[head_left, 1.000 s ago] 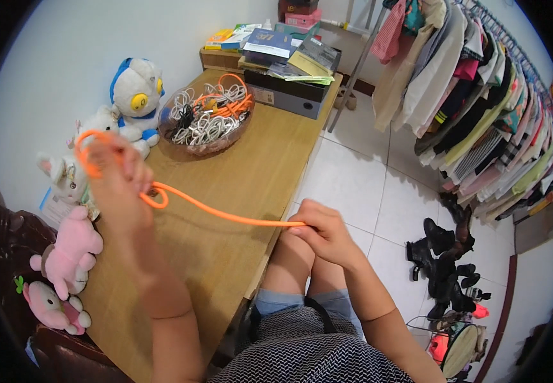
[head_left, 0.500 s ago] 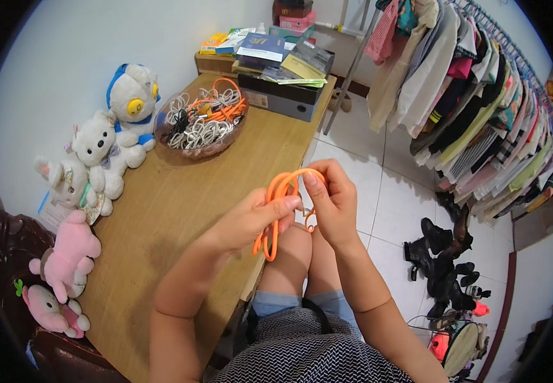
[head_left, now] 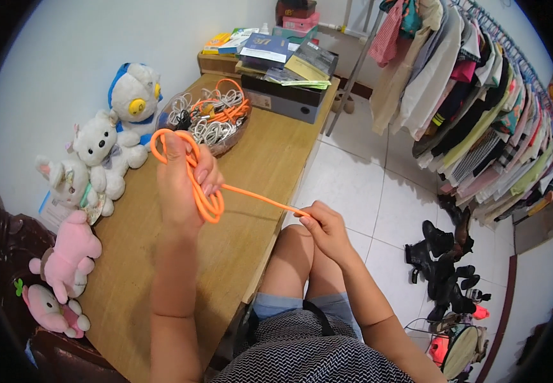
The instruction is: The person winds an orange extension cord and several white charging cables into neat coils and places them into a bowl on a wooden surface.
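Note:
An orange cable (head_left: 210, 205) is looped into a loose coil in my left hand (head_left: 184, 179), which is closed around it above the wooden table. From the coil a single straight length runs taut to my right hand (head_left: 327, 230), whose fingers pinch it above my knees, beyond the table's edge. The cable's end by my right hand is hidden in the fingers. Behind my left hand, a clear bowl (head_left: 227, 144) holds a tangle of white, black and orange cables (head_left: 218, 113).
Plush toys (head_left: 101, 143) line the table's left side by the wall. Boxes (head_left: 283, 96) and papers are stacked at the table's far end. On the right are a rack of hanging clothes (head_left: 481, 102) and black shoes (head_left: 439, 268) on the tiled floor.
My hands have moved apart. The left went left over the table with the coil, and the right dropped a little lower, drawing a length of cable straight between them.

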### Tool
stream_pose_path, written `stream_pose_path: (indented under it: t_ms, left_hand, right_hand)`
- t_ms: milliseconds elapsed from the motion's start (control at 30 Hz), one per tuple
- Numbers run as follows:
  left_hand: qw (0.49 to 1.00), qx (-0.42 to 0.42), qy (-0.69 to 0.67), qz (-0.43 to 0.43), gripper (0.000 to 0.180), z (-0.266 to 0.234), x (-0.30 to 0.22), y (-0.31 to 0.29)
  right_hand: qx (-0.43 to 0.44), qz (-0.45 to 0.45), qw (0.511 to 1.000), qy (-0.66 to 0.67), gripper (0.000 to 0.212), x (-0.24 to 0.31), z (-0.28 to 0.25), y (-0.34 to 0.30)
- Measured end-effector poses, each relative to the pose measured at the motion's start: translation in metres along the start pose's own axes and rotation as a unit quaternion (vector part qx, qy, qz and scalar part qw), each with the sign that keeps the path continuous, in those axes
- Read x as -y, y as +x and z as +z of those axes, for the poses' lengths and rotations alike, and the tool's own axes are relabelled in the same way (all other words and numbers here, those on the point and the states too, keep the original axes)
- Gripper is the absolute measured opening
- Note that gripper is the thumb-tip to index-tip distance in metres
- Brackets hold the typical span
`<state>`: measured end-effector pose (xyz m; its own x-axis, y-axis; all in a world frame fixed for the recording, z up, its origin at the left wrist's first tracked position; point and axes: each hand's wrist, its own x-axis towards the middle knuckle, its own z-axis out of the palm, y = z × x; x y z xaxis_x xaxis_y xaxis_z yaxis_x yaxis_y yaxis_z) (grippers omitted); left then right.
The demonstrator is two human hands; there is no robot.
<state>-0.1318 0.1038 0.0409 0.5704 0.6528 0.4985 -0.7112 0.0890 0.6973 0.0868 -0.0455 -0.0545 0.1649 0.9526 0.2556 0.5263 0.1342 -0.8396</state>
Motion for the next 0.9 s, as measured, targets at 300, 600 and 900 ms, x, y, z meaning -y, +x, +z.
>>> stream_pose_path:
  t_ms: [300, 600, 900]
  left_hand:
    - [0.947, 0.075, 0.05, -0.307, 0.057, 0.052, 0.056, -0.015]
    - [0.935, 0.027, 0.144, -0.322, 0.025, 0.055, 0.048, -0.017]
    - [0.983, -0.111, -0.026, -0.141, 0.027, 0.037, 0.028, 0.005]
  right_hand:
    - [-0.157, -0.362, 0.913, -0.1, 0.023, 0.071, -0.022, 0.037]
    - [-0.013, -0.048, 0.928, 0.368, 0.028, 0.025, 0.007, 0.037]
    - [0.081, 0.08, 0.967, 0.229, 0.033, -0.01, 0.024, -0.001]
